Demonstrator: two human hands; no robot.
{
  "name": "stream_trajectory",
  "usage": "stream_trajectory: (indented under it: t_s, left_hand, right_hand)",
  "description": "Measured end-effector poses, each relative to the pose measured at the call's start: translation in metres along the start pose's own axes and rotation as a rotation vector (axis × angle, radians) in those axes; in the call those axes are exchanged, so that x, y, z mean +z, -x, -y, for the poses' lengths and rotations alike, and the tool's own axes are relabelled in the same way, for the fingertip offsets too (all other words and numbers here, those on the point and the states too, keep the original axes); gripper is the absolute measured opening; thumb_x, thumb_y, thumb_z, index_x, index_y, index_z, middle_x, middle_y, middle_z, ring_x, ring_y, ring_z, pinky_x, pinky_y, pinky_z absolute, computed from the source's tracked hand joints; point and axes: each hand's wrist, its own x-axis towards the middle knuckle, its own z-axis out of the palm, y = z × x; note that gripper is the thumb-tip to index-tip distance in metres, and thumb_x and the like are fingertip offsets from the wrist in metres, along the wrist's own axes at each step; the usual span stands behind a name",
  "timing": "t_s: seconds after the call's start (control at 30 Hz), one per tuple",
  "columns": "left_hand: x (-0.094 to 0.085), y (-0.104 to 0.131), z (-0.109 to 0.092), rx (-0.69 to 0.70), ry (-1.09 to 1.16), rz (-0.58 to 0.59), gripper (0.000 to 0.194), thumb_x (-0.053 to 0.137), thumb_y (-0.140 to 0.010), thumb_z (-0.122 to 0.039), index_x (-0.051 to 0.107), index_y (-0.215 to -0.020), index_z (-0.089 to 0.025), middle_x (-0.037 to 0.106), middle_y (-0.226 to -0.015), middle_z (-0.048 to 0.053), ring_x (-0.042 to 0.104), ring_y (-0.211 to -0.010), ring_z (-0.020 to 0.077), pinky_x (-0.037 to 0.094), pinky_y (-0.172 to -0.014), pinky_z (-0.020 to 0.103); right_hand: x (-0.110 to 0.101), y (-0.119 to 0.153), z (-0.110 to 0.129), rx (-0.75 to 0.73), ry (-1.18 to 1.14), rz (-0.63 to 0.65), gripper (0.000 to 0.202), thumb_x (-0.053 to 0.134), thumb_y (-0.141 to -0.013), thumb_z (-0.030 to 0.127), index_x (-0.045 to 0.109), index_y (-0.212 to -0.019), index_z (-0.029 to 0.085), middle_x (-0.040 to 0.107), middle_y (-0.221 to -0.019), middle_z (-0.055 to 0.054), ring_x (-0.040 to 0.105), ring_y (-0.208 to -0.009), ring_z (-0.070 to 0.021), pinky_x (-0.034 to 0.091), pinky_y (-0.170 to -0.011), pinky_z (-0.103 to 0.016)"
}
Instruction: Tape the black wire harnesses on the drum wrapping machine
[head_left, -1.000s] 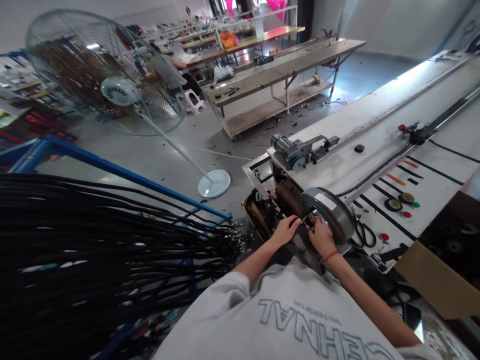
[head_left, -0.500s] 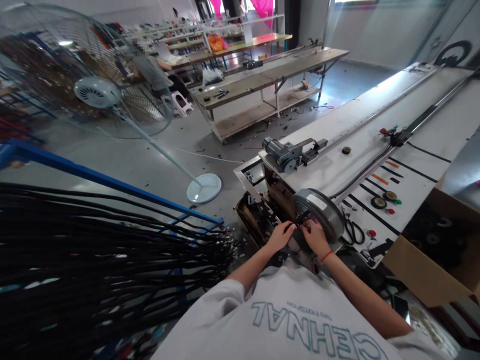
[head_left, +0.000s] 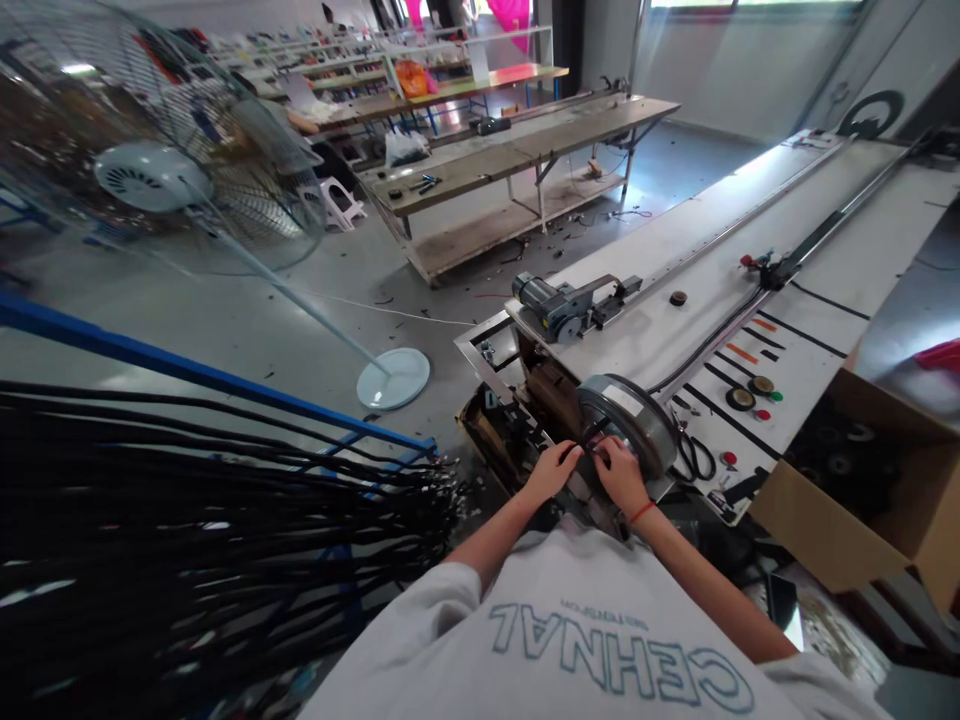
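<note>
My left hand (head_left: 553, 468) and my right hand (head_left: 619, 472) are close together at the near end of a long white table (head_left: 720, 240). Both have their fingers closed around something dark and small between them, too hidden to name. Just beyond my right hand stands a round grey machine housing (head_left: 628, 415) with a white label. Metal machine parts lie below and around my fingers. A red band circles my right wrist.
On the left, many black cords (head_left: 187, 520) hang by a blue frame (head_left: 225, 375). A standing fan (head_left: 154, 178) is farther back. A cardboard box (head_left: 832, 530) stands right. A grey motor (head_left: 541, 300) sits on the table.
The view has shifted slightly, so the table and fan appear farther left. My hands stay together beside the round housing, with only slight finger movement.
</note>
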Motion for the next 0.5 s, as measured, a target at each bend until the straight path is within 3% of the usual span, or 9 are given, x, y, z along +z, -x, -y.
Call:
stream_trajectory:
  t_s: [0.07, 0.13, 0.33, 0.5]
  left_hand:
    - [0.0, 0.0, 0.001, -0.004, -0.005, 0.023, 0.038, 0.042, -0.096, -0.042, 0.07, -0.095, -0.016, 0.073, -0.089, 0.006, 0.063, -0.082, 0.0179, 0.049, -0.082, 0.029]
    - [0.001, 0.0, 0.002, -0.02, -0.025, 0.047, 0.037, 0.042, -0.096, -0.04, 0.07, -0.095, -0.015, 0.073, -0.089, 0.006, 0.063, -0.082, 0.0176, 0.049, -0.081, 0.029]
    - [0.009, -0.002, 0.011, -0.038, -0.116, 0.156, 0.033, 0.047, -0.095, -0.035, 0.072, -0.096, -0.015, 0.076, -0.093, 0.008, 0.065, -0.084, 0.0204, 0.05, -0.084, 0.032]
    - [0.013, 0.002, 0.009, -0.033, -0.108, 0.12, 0.034, 0.047, -0.095, -0.03, 0.071, -0.114, -0.017, 0.076, -0.109, 0.01, 0.069, -0.095, 0.0235, 0.052, -0.089, 0.035]
  right_hand:
    - [-0.002, 0.0, 0.002, 0.038, -0.018, 0.026, 0.006, 0.051, -0.083, 0.019, 0.054, -0.088, 0.021, 0.065, -0.082, -0.004, 0.063, -0.073, -0.0191, 0.05, -0.072, -0.032]
    - [-0.006, -0.005, 0.006, 0.043, -0.052, 0.048, 0.008, 0.049, -0.083, 0.02, 0.053, -0.089, 0.021, 0.065, -0.078, -0.003, 0.064, -0.071, -0.0191, 0.05, -0.071, -0.032]
    - [-0.01, -0.025, 0.023, -0.055, 0.003, 0.153, 0.014, 0.049, -0.088, 0.023, 0.058, -0.098, 0.02, 0.072, -0.093, -0.007, 0.069, -0.089, -0.0209, 0.053, -0.084, -0.036]
    - [-0.006, -0.025, 0.016, -0.18, 0.115, 0.151, 0.025, 0.056, -0.091, 0.03, 0.058, -0.114, 0.019, 0.072, -0.097, -0.006, 0.07, -0.092, -0.0206, 0.043, -0.108, -0.044]
